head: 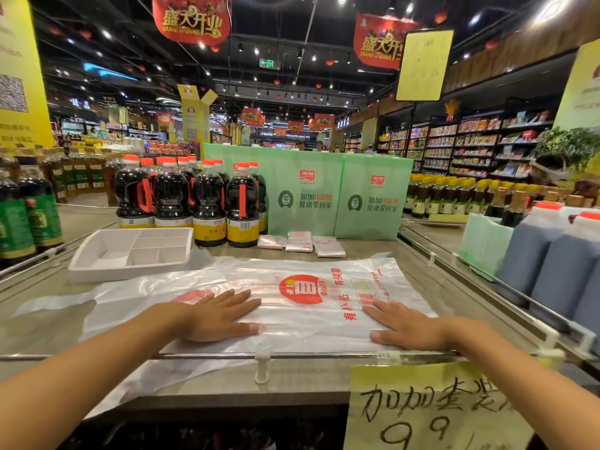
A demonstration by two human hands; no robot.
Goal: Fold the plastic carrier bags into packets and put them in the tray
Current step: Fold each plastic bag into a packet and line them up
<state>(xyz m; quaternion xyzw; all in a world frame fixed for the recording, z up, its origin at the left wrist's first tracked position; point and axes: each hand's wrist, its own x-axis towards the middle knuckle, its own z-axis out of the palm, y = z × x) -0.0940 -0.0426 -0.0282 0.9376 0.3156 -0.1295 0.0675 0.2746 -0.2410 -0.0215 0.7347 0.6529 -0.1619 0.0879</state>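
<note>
A translucent white carrier bag (292,287) with red print lies spread flat across the display shelf, its near edge draped over the front rail. My left hand (220,315) presses flat on its left half, fingers straight. My right hand (406,328) presses flat on its right half near the red lettering. A white divided tray (97,267) sits at the back left with nothing in its compartments. Three folded bag packets (300,243) lie behind the bag, outside the tray.
Dark soy sauce bottles (207,203) with orange caps stand behind the tray. Two pale green gift bags (308,193) stand at the back centre. Large jugs (552,264) fill the right. A metal rail (259,355) edges the shelf front, with a yellow handwritten price sign (431,407) below right.
</note>
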